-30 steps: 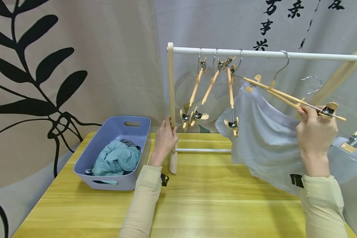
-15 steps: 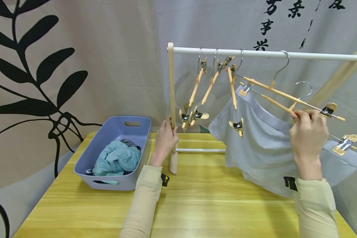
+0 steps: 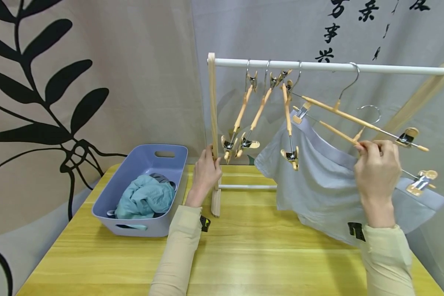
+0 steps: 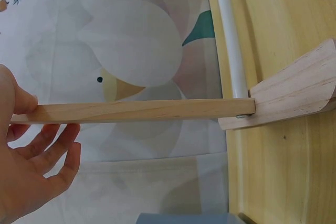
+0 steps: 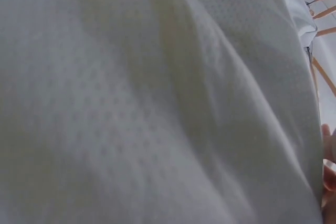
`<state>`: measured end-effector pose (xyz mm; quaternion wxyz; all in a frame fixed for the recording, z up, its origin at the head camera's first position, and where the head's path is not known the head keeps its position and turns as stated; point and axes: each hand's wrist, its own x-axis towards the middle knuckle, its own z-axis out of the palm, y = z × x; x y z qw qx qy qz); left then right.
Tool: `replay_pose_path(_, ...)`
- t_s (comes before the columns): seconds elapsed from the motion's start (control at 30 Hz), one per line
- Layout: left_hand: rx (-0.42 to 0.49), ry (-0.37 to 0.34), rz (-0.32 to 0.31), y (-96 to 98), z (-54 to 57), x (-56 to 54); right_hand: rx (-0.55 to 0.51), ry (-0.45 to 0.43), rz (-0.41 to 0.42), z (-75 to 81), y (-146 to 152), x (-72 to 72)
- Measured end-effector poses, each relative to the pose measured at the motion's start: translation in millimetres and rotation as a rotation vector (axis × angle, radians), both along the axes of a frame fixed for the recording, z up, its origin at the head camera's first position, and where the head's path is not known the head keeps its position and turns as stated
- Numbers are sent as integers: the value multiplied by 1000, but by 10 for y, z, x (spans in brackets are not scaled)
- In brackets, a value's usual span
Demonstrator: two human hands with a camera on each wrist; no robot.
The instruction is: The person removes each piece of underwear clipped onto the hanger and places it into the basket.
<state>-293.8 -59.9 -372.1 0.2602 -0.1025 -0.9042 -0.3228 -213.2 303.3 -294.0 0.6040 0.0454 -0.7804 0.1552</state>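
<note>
My left hand (image 3: pixel 206 174) holds the left wooden post (image 3: pixel 212 111) of a small clothes rack; in the left wrist view the thumb and fingers pinch the post (image 4: pixel 136 109). My right hand (image 3: pixel 378 176) grips a wooden clip hanger (image 3: pixel 338 132) near its middle. Its hook (image 3: pixel 371 110) is off the white rail (image 3: pixel 318 66) and below it. Two clips hold a pale blue garment with a waistband (image 3: pixel 318 185), which hangs from this hanger at a slant. The fabric (image 5: pixel 131 103) fills most of the right wrist view, with a few fingers at its right edge.
Several bare clip hangers (image 3: pixel 260 109) hang on the rail's left part. Another bare hanger (image 3: pixel 355 119) hangs just behind and above my right hand. A blue basket (image 3: pixel 127 164) with a crumpled teal cloth (image 3: pixel 146 197) stands at left on the wooden table (image 3: pixel 266 263).
My right hand has moved left with the hanger and the garment, and the hanger's hook has shifted left and slightly down. The left hand stays on the post.
</note>
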Motion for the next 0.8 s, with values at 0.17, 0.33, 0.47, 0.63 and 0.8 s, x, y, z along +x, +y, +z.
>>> replay_pose_path(0.17,-2,-11,-1,-3,0,4,11,-4,11,-34,-37,5)
replay_pose_path(0.33,-4,-10,1,-5,7,9,31,-7,25,-67,-77,-3)
replay_pose_path(0.47,-2,-19,1,-4,15,15,43,-3,43,-96,-111,-18)
replay_pose_path(0.63,10,-16,-3,-12,26,22,53,-6,68,-117,-167,-31)
replay_pose_path(0.8,11,-10,-8,-13,22,19,56,-16,93,-129,-223,-22)
